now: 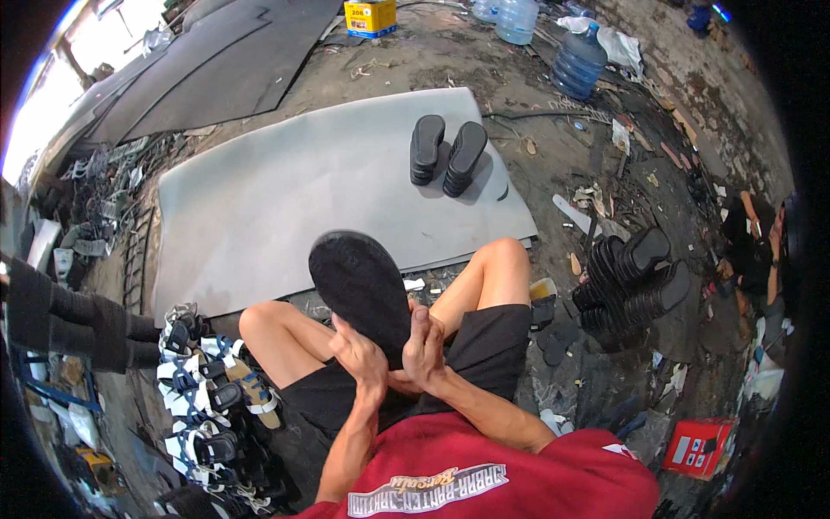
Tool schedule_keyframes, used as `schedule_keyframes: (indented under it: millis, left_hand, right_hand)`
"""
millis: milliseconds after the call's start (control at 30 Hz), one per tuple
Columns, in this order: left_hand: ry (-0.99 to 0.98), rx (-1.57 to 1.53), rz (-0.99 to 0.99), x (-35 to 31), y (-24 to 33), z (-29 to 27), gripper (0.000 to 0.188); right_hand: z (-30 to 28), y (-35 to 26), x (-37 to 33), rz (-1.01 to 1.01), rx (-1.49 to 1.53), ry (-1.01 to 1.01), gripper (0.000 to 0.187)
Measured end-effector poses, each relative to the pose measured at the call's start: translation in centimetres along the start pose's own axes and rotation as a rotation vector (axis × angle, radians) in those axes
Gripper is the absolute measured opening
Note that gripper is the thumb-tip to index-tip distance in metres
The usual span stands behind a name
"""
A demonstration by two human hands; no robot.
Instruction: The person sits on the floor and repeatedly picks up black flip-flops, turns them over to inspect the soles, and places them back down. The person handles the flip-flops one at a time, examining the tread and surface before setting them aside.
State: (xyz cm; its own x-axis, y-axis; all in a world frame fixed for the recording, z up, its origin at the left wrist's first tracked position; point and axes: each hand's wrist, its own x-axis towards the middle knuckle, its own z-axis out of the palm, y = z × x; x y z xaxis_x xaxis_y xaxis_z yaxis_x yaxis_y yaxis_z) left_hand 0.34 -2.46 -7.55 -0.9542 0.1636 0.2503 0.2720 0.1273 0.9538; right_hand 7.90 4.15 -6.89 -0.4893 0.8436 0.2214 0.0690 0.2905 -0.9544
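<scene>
Between both hands, above my lap, a black sandal sole (359, 281) is held tilted up with its broad end away from me. My left hand (360, 356) grips its near left edge, thumb along the side. On the opposite edge my right hand (424, 346) is closed with its thumb up. The fingers under the sole are partly hidden, and so is its near end. Beyond my knees lies a pale grey sheet (285, 190). Two stacks of black soles (427, 143) (468, 149) stand on its far right part.
White-strapped sandals (194, 389) are heaped at my left. Black soles (640, 259) are stacked on the floor to my right, with a red box (696, 447) nearer. Dark sheets (199, 65), a yellow box (370, 17) and blue water jugs (579, 65) are farther back. Scraps litter the floor.
</scene>
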Motion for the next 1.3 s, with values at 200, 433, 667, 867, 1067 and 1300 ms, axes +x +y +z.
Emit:
schedule_keyframes:
  millis: [200,433,667,867,1067,1300]
  left_hand:
    - [0.003,-0.058,-0.135,1.0,2.4,1.7,0.059]
    - [-0.326,-0.112,0.242,-1.5,6.3,0.0,0.04]
    - [-0.39,-0.042,0.269,-1.5,9.0,-0.5,0.048]
    - [-0.437,-0.024,0.223,-1.1,10.5,-1.3,0.064]
    - [-0.487,-0.07,0.386,-0.6,10.6,0.0,0.079]
    - [-0.476,-0.035,0.347,-1.2,8.8,0.5,0.058]
  right_hand:
    - [0.1,-0.2,0.1,0.221,-0.059,0.007,0.068]
    - [-1.5,-5.3,3.8,0.84,0.84,-0.139,0.047]
    - [-2.7,-5.8,3.9,1.053,0.913,-0.22,0.038]
    - [-2.5,-5.5,3.6,0.977,0.957,-0.195,0.048]
    - [-3.0,-1.9,1.6,0.256,0.791,-0.376,0.05]
    - [-3.7,-3.3,1.2,-0.114,0.273,-0.216,0.056]
